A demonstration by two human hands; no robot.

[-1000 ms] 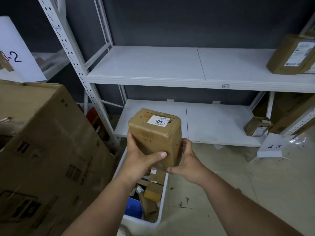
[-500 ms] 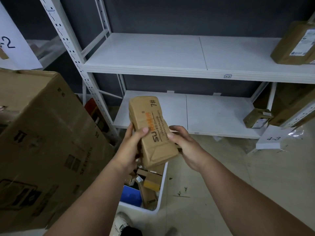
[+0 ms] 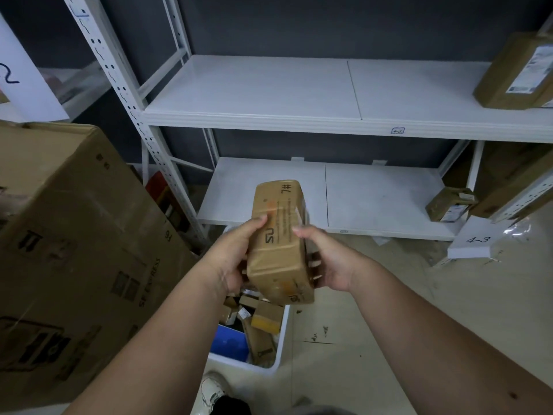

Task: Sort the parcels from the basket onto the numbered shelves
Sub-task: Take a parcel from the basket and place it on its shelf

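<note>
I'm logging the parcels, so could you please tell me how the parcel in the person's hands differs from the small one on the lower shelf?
The held parcel is gripped by the left hand and right hand above the basket; the small parcel rests on the lower shelf. The held parcel looks larger and shows "7#"; the small parcel shows a white label. Both are brown cardboard.

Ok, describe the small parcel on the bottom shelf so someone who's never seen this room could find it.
Start at the white shelving unit and drop to its lower shelf. At that shelf's far right end sits the small brown parcel, just above the floor card marked 4-3. It is the only parcel on that shelf.
</note>
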